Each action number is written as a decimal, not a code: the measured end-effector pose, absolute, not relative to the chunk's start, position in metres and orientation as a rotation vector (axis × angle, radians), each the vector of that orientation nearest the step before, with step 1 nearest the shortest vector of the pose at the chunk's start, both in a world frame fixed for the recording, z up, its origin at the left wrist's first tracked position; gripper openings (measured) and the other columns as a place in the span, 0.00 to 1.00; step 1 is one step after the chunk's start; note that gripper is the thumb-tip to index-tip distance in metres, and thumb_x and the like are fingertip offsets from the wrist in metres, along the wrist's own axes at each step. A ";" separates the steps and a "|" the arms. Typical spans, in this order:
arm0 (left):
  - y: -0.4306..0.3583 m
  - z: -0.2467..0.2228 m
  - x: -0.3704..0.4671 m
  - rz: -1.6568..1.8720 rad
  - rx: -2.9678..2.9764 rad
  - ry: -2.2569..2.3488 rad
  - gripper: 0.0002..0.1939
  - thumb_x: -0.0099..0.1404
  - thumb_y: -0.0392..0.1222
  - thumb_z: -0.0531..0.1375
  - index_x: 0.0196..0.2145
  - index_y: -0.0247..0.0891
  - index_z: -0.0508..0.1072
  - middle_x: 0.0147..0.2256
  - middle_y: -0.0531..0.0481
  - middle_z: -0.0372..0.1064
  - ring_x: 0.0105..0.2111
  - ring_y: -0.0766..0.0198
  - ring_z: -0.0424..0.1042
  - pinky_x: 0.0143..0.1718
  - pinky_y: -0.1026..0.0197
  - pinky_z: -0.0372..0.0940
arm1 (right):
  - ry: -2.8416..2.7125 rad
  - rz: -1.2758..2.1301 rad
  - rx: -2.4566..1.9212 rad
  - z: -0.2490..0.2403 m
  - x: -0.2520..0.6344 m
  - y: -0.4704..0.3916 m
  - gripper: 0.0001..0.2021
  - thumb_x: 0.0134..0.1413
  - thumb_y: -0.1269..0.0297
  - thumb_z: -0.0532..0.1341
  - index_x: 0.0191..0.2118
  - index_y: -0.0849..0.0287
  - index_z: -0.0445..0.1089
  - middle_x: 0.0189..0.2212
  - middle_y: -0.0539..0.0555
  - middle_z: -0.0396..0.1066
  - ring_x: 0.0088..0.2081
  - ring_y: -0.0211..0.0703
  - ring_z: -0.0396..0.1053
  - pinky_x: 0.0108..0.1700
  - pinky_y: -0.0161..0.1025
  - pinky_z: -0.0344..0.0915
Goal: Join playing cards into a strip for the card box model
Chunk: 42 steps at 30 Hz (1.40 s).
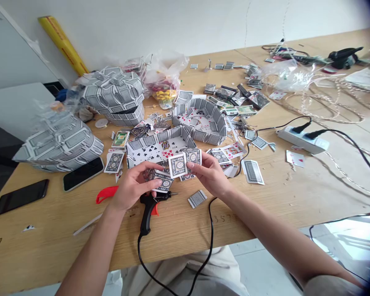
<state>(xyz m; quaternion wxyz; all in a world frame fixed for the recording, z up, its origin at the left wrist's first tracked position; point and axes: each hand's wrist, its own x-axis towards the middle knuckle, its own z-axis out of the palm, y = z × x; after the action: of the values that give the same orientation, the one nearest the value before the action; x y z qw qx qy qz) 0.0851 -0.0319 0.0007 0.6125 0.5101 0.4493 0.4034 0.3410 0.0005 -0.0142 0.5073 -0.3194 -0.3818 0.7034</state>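
My left hand and my right hand meet above the wooden table, both gripping a small piece made of folded playing cards with grey patterned backs. My left fingers hold its lower left part, my right fingers pinch its upper right corner. Just behind the hands sits an open box built from cards, its floor showing club and heart faces. A black glue gun lies on the table under my hands, its cord running off the front edge.
Two domed card structures stand at the left, a curved card tray behind. Two phones, red-handled scissors, loose cards, a power strip, tangled clear wire and plastic bags litter the table.
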 end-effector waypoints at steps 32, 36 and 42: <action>-0.030 -0.005 0.105 1.515 1.182 1.230 0.18 0.56 0.42 0.78 0.40 0.40 0.77 0.51 0.45 0.77 0.44 0.62 0.80 0.44 0.61 0.77 | -1.126 1.645 -0.855 -0.024 0.341 -0.001 0.13 0.53 0.57 0.78 0.39 0.57 0.80 0.36 0.52 0.81 0.34 0.42 0.77 0.39 0.41 0.79; -0.032 -0.010 0.108 1.550 1.283 1.320 0.13 0.59 0.43 0.76 0.34 0.38 0.78 0.46 0.46 0.79 0.43 0.63 0.79 0.44 0.63 0.74 | -1.120 1.648 -0.868 -0.023 0.340 -0.001 0.14 0.52 0.57 0.79 0.39 0.57 0.80 0.35 0.52 0.81 0.34 0.42 0.77 0.39 0.40 0.79; -0.031 -0.012 0.109 1.594 1.355 1.331 0.11 0.61 0.43 0.76 0.34 0.39 0.78 0.41 0.48 0.78 0.40 0.64 0.78 0.42 0.63 0.74 | -1.117 1.640 -0.887 -0.020 0.341 -0.001 0.15 0.50 0.55 0.79 0.38 0.57 0.81 0.37 0.53 0.81 0.35 0.43 0.76 0.38 0.42 0.80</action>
<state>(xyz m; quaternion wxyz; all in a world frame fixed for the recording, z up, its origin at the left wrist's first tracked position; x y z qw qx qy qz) 0.1085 -0.0312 -0.0116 0.3248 0.5167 0.5077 0.6081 0.3408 -0.0014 -0.0201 0.4653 -0.3610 -0.4550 0.6680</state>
